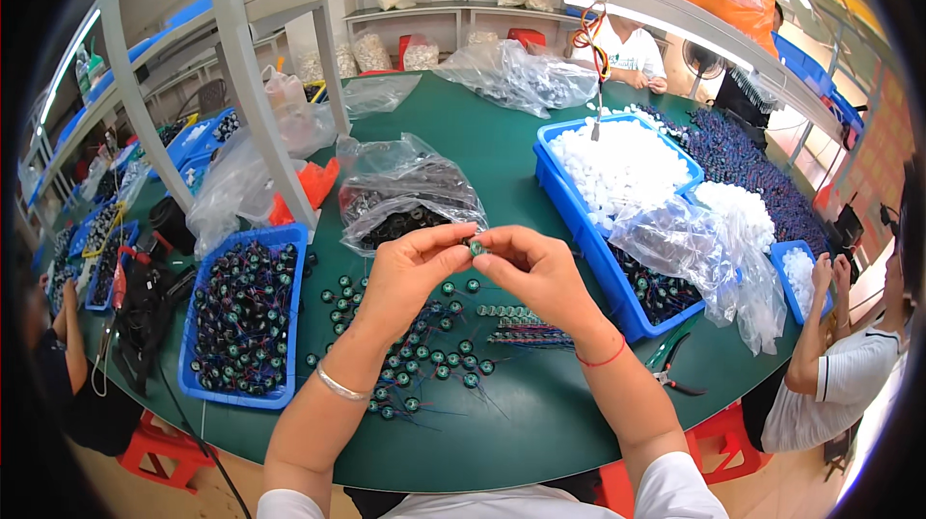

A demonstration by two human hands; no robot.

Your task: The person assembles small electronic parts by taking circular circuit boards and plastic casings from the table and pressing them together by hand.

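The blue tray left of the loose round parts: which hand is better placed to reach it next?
Probably the left hand: it is nearer the blue tray; the right hand is farther across. Both hold a small green part.

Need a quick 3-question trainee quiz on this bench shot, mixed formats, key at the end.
1. True or false: the red-and-black hand tool lies to the left of the left hand.
2. What fills the blue tray nearest the left hand? A) white pieces B) round parts with wires C) metal tools
3. Fill in: the left hand and right hand meet at a small part whose visible face is ____.

Key: 1. False, it lies to the right. 2. B. 3. green.
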